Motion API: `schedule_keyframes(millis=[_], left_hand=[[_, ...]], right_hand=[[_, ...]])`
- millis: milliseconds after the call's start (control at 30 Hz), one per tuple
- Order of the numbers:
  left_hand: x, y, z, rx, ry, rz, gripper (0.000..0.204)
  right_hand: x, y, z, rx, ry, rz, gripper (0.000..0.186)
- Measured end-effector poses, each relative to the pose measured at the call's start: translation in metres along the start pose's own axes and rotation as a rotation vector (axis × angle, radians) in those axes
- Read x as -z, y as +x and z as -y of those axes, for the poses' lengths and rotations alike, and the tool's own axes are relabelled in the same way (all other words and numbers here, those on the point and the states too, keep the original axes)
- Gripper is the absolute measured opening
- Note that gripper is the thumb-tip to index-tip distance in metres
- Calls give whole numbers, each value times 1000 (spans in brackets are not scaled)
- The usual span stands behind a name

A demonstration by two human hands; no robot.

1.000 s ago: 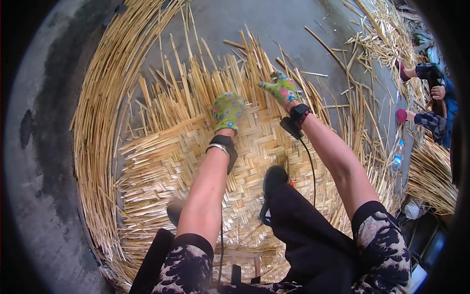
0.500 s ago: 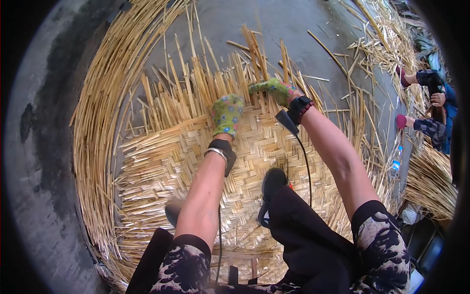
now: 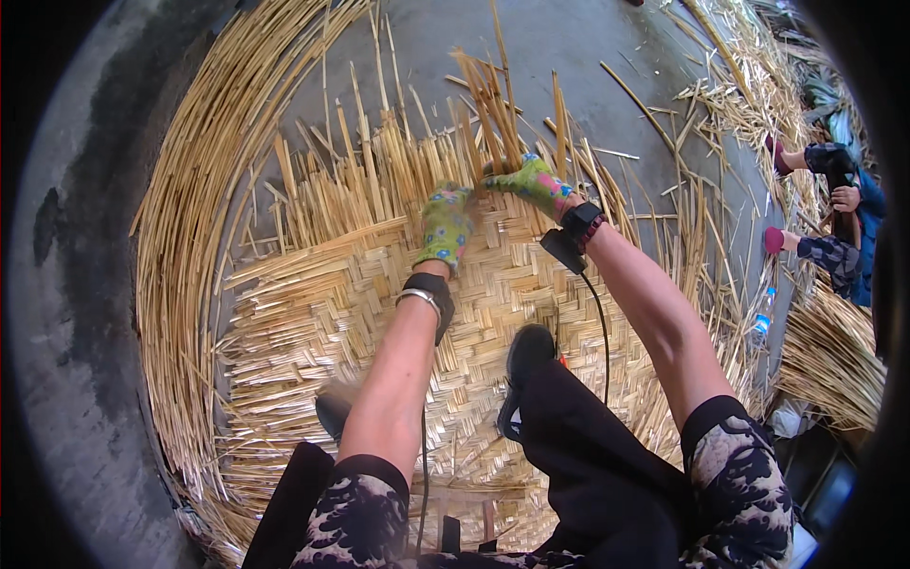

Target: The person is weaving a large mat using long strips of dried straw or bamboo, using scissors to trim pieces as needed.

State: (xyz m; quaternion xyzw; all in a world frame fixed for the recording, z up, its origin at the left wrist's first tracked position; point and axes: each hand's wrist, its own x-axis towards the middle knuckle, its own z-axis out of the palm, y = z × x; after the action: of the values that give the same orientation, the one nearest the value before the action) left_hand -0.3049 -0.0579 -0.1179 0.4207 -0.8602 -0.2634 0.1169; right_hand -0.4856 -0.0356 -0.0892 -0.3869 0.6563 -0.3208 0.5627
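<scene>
A herringbone-woven mat of flattened reed strips [image 3: 474,360] lies on the floor under my feet. From its far edge, loose reed ends [image 3: 370,180] stick out away from me. My right hand [image 3: 535,186], in a green flowered glove, is closed round the base of a few raised reed strips [image 3: 493,114], which stand up from the mat. Just left of it, my left hand [image 3: 445,224], in a matching glove, is at the woven edge; its fingertips are blurred, so I cannot tell whether they grip a strip.
A long bundle of reeds [image 3: 185,284] curves along the left side. More loose reeds [image 3: 706,228] and a plastic bottle [image 3: 763,318] lie at the right. Beyond them another person's hand [image 3: 845,198] and a reed bundle [image 3: 834,351] show. My black shoe [image 3: 531,356] rests on the mat.
The raised strips at my right hand now lean more to the left and nearer to me. Both hands have shifted only slightly, the left one blurred in both frames.
</scene>
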Motion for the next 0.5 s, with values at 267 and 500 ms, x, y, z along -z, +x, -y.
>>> schedule_keyframes(millis=[267, 500], left_hand=[[-11, -23, -4, 87, 227, 251, 44], [-22, -85, 11, -219, 151, -102, 46]], right_hand=[[-24, -6, 4, 197, -571, -597, 54], [-101, -10, 14, 687, -972, -306, 43]])
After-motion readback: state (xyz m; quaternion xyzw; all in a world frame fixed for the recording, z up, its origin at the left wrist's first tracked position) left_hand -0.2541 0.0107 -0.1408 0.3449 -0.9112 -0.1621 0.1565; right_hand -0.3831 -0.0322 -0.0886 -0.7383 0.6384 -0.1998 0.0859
